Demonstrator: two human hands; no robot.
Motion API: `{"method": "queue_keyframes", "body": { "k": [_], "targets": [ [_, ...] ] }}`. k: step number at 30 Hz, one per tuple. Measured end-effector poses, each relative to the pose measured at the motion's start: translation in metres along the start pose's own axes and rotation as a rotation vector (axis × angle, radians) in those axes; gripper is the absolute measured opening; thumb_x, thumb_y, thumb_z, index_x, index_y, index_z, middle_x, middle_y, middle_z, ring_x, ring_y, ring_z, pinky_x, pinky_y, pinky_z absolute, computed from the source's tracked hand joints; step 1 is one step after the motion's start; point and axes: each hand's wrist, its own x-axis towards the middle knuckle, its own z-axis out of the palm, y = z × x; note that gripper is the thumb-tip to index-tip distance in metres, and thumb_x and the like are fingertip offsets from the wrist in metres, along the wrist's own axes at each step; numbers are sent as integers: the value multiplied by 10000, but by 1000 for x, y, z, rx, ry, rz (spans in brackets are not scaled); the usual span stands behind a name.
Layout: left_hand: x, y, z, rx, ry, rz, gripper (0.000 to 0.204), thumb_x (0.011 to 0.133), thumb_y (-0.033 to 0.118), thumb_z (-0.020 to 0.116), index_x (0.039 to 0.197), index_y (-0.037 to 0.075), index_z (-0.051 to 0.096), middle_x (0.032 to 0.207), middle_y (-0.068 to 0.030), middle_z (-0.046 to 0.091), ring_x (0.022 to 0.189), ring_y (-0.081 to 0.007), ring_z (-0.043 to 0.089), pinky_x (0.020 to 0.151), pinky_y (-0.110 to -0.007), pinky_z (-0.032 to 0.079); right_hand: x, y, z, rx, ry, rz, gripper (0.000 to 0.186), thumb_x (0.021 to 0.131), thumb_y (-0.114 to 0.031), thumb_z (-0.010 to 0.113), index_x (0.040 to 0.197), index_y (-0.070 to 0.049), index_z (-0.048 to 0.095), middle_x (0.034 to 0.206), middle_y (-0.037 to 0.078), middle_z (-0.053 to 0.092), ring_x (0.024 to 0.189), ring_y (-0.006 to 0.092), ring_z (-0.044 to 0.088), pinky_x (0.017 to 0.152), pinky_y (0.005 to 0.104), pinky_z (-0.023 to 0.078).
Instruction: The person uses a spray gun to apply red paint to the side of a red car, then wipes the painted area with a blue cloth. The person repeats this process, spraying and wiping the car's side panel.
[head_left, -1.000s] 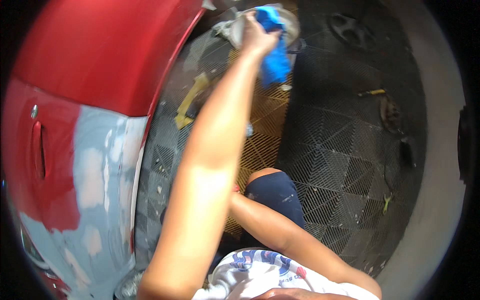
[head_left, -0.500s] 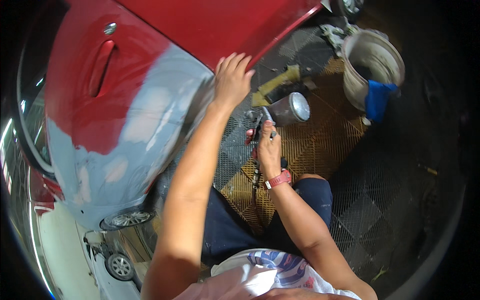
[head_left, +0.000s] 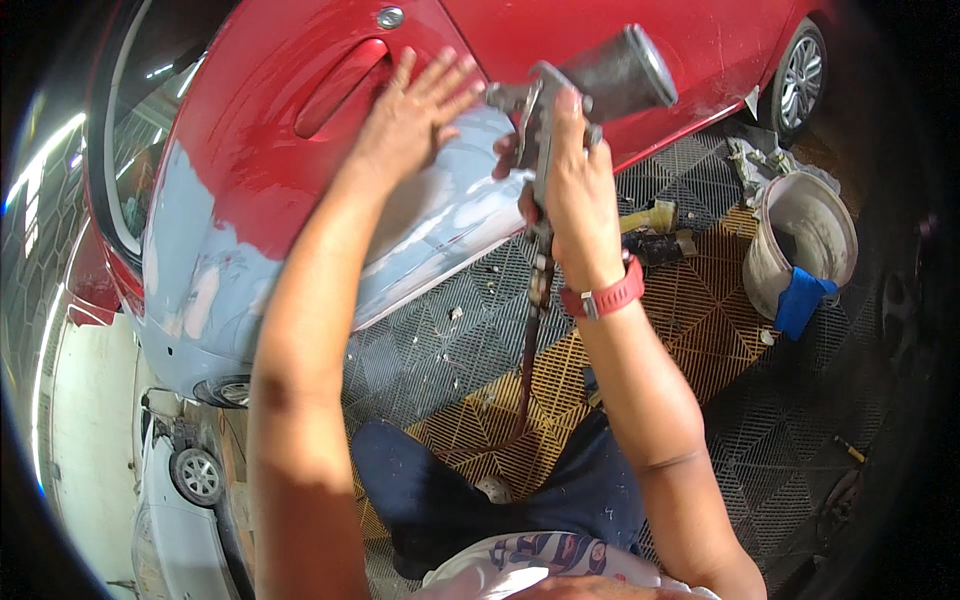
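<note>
We see the right hand (head_left: 580, 190) near the upper middle of the frame, fingers wrapped firmly around the handle of a metal spray gun (head_left: 541, 135). Its dark grey cup (head_left: 618, 76), a smooth, scuffed cylinder with a shinier round end, tips toward the upper right; the wall is opaque, so we cannot tell what is in it. From the fittings under the handle a thin reddish-brown hose (head_left: 526, 375) drops and curves toward the lower middle. The left hand (head_left: 412, 115) is spread wide, palm toward the car body (head_left: 260, 190) just beside the recessed door handle (head_left: 345, 88); we cannot tell whether it touches the surface. There the glossy red paint gives way to matt grey with pale, uneven patches.

At the right of the frame we find a round off-white bucket (head_left: 765, 270), its wall smeared and grimy, the inside greyish; what lies at its bottom is unclear. A soft blue cloth (head_left: 803, 303) hangs folded over its rim, and crumpled whitish sheeting (head_left: 752, 168) sits just behind. Under everything, ridged black and tan floor tiles (head_left: 715, 335) form diamond patterns.
</note>
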Motion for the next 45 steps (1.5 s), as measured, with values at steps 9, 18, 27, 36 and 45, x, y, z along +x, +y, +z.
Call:
{"method": "queue_keyframes", "body": {
  "k": [9,18,27,36,45],
  "targets": [
    [-11,-101,-55,267,166,-369,728,1090,549,580,1745,313,364,1831,-76,288,1696,-346,224,1339,-705,140,31,-58,55,-114,-108,-200,678,1163,-593,486,976,16,722,730,108,750,409,125,522,397,298,403],
    [-3,-70,-42,118,212,-438,673,1057,507,649,1679,306,490,1817,-83,320,1703,-309,219,1346,-688,138,20,-66,81,-311,-135,-225,719,1143,-663,461,1000,-7,717,716,102,749,430,116,524,410,271,395],
    [-16,-105,-29,85,616,-586,680,1045,430,669,1604,61,549,1682,-119,522,1575,-344,442,1330,-620,263,7,-89,91,-274,-41,-460,733,1130,-656,511,928,23,699,671,71,693,451,105,534,424,290,411],
    [83,-143,-59,-181,364,-572,776,1097,553,529,1710,96,398,1804,-163,321,1686,-396,221,1372,-595,128,-56,-124,124,-350,-208,-351,704,1134,-662,495,937,-24,717,709,78,724,413,84,523,389,249,379],
    [-125,-206,-18,90,501,-645,715,1091,637,542,1698,269,455,1732,-48,476,1581,-311,449,1305,-537,326,-72,-102,128,-468,-470,-222,831,1140,-717,373,1158,43,707,861,156,759,461,122,574,382,258,390]
  ]
}}
